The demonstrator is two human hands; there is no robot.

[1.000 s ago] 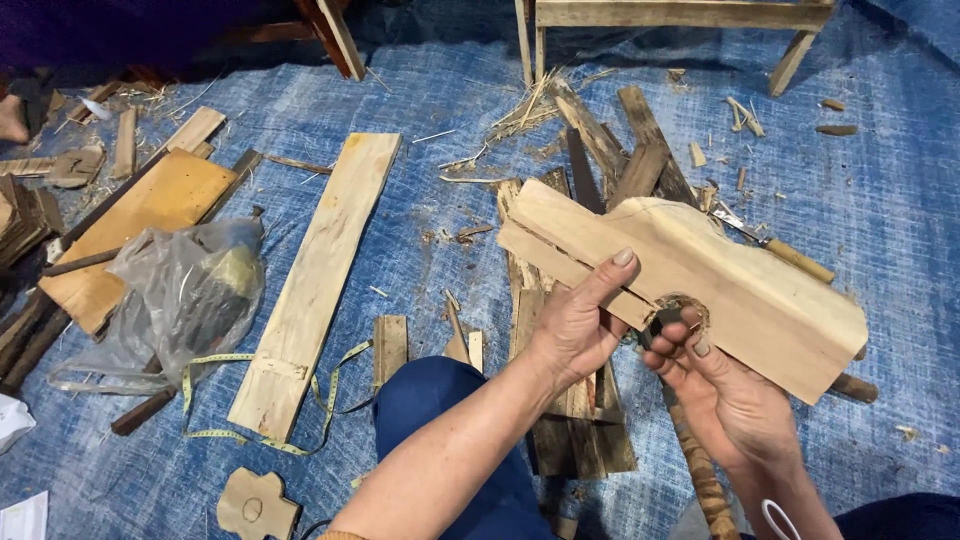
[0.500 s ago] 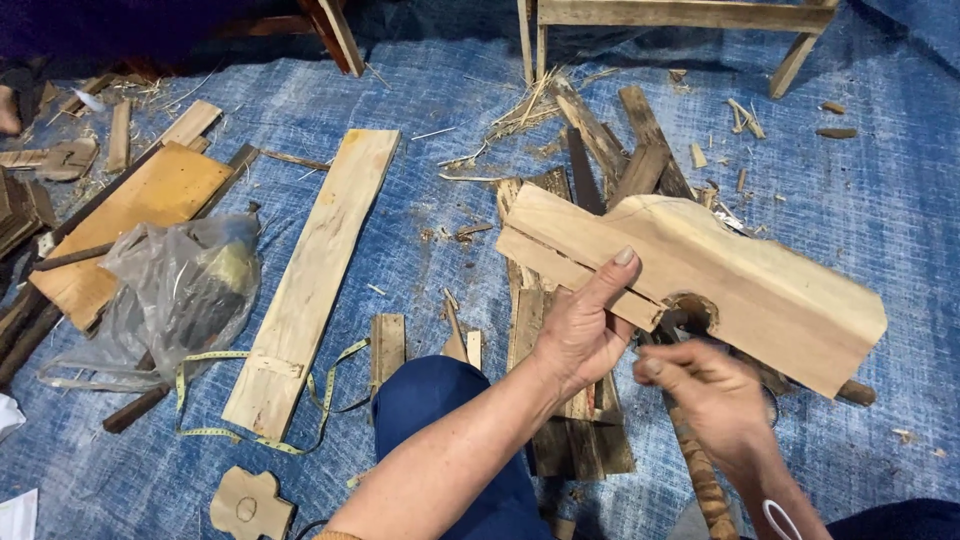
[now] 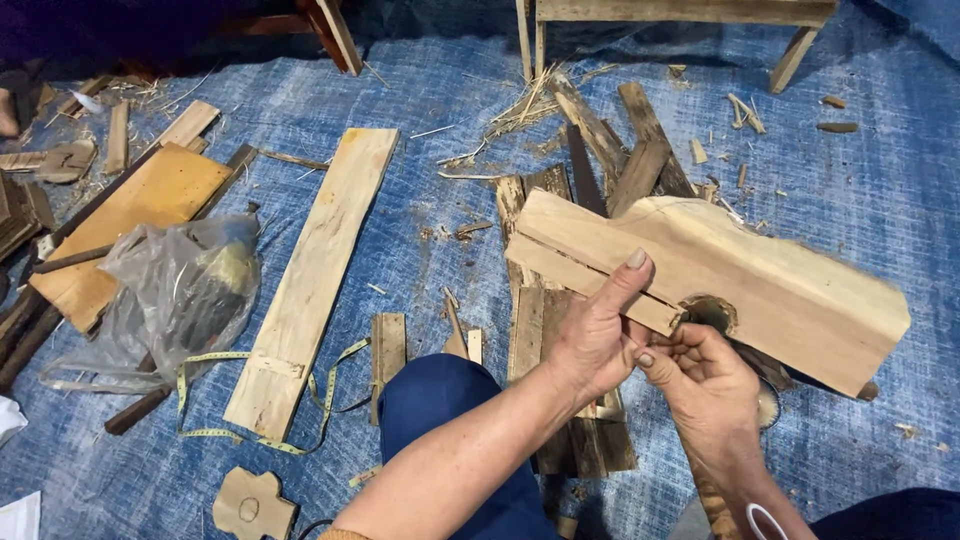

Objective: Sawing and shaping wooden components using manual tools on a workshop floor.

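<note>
Right of centre, the left hand [image 3: 598, 335] has its fingers clamped on the lower edge of a pale, wavy-edged wooden slab [image 3: 740, 275], thumb pressed on its face. Just below, the right hand [image 3: 705, 385] has its fingers curled together by the slab's dark hole [image 3: 712, 313]. At left, a crumpled clear plastic bag [image 3: 175, 290] lies on the blue tarp [image 3: 880, 200], beside a long plank [image 3: 315, 275] and a yellow-green measuring tape [image 3: 215, 360].

On the blue tarp [image 3: 880, 200] to my left lies a long pale plank [image 3: 315, 275], a yellow measuring tape [image 3: 300, 400] looped across its near end. A crumpled clear plastic bag [image 3: 175, 290] sits just beside it.
</note>
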